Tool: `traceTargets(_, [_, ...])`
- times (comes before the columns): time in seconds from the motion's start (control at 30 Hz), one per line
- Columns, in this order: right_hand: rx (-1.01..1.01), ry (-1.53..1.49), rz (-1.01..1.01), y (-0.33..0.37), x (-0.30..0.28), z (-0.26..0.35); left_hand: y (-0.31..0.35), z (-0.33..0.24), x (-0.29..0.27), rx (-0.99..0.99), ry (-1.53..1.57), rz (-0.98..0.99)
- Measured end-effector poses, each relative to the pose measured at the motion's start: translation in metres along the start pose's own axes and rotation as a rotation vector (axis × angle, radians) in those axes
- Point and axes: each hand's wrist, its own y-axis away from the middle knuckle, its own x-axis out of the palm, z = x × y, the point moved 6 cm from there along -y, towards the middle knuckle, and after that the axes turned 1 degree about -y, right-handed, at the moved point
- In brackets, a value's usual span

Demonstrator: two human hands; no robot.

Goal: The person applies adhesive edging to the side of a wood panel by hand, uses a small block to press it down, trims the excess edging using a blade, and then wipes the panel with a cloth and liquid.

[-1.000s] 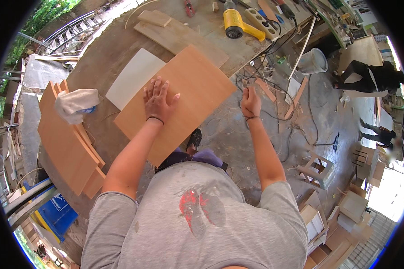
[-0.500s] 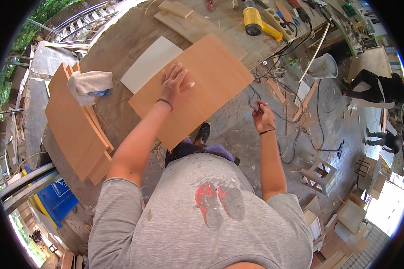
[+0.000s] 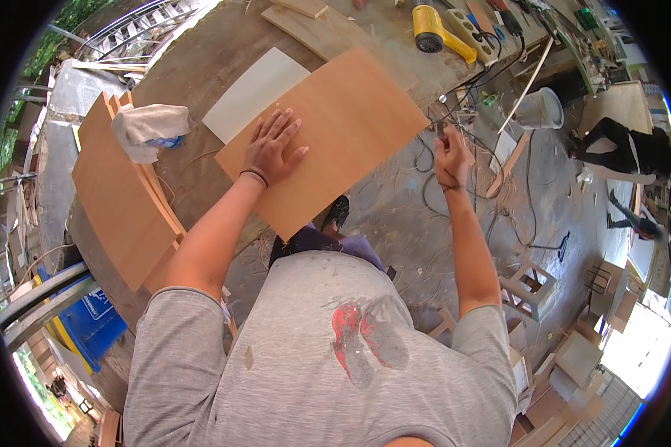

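Note:
A light brown wooden panel (image 3: pixel 350 127) lies at a slant across the worktable, its near corner jutting over the edge by my legs. My left hand (image 3: pixel 276 153) presses flat on its left part, fingers spread. Just off the panel's right corner is my right hand (image 3: pixel 452 156), closed in a grip. A small dark thing shows at its fingertips, too small to name. From under the panel's far left side a white sheet (image 3: pixel 253 93) sticks out.
Stacked brown panels (image 3: pixel 119 201) lie at the left, with a beige cloth (image 3: pixel 150 127) on them. A yellow heat gun (image 3: pixel 431 30), a power strip (image 3: pixel 470 33) and boards (image 3: pixel 306 33) rest at the far side. Cables (image 3: pixel 492 171), a bucket (image 3: pixel 538 109) and offcuts are at right.
My right hand has moved up and forward to the panel's right corner, its fingers closing tighter. The left hand stays flat on the panel, shifted slightly left and nearer.

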Motion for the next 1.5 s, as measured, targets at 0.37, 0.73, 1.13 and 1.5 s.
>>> traceTargets(0.37, [-0.206, 0.526, 0.161, 0.005, 0.047, 0.056, -0.002, -0.004, 0.0, -0.035, 0.01, 0.029])
traceTargets(0.73, [-0.204, 0.088, 0.526, 0.222, 0.134, 0.252, -0.005, -0.003, 0.007, -0.066, 0.039, 0.022])
traceTargets(1.13, [-0.086, 0.434, -0.048, 0.016, 0.028, 0.015, -0.009, -0.006, 0.006, 0.004, 0.023, -0.021])
traceTargets(1.5, [-0.112, 0.611, 0.073, -0.002, 0.048, 0.02, -0.006, -0.006, 0.007, -0.001, 0.002, -0.016])
